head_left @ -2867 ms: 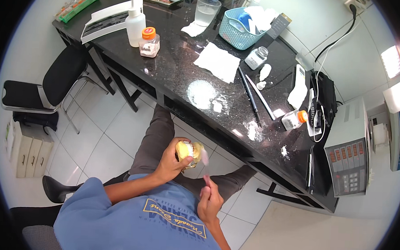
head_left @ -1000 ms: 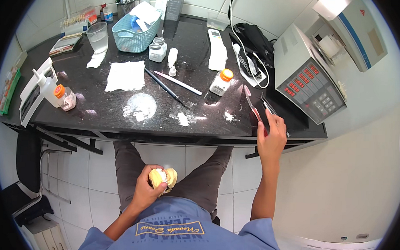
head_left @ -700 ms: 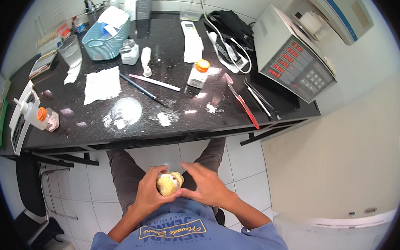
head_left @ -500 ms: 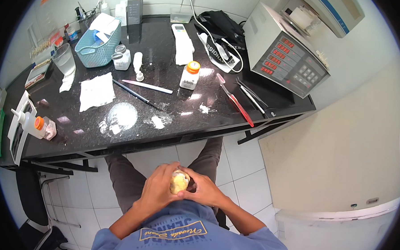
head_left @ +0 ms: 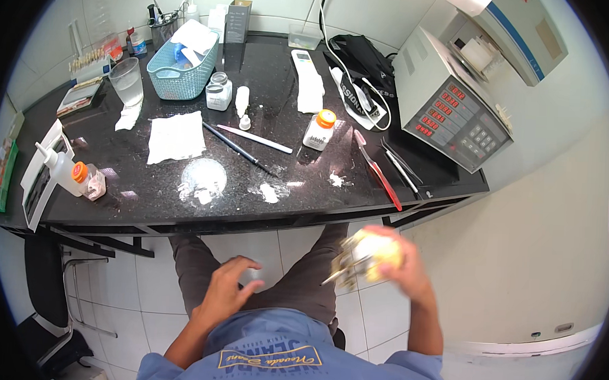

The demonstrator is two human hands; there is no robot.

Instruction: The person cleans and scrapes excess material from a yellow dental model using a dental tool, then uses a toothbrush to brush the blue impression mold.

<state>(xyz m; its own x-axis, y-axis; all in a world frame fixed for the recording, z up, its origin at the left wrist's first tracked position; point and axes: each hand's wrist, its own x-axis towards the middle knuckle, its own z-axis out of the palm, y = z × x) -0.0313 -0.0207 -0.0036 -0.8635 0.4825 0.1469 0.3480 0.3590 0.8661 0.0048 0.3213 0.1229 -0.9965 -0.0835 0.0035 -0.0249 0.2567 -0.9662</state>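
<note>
My right hand (head_left: 410, 271) is raised off to the right, beyond the front edge of the bench, with its fingers round a dental articulator (head_left: 364, 258). This has a yellow and white plaster model and thin metal rods, one pointing down to the left; motion blurs its details. Over my lap, my left hand (head_left: 229, 286) is empty, thumb and fingers apart and curved. Nearest the articulator on the bench lies a red toothbrush (head_left: 379, 171). White powder patches (head_left: 269, 192) mark the bench's front part.
The black bench (head_left: 148, 200) carries a blue basket (head_left: 181, 79), a water cup (head_left: 126, 82), a white cloth (head_left: 176, 138), a brush (head_left: 238, 148) and an orange-capped jar (head_left: 319, 131). A furnace with red displays (head_left: 451, 94) stands at the right. Left are a squeeze bottle (head_left: 62, 170) and a chair (head_left: 46, 280).
My hands have parted. My right hand has carried the articulator up and to the right, while my left hand has let go and moved slightly left. The view has shifted a little.
</note>
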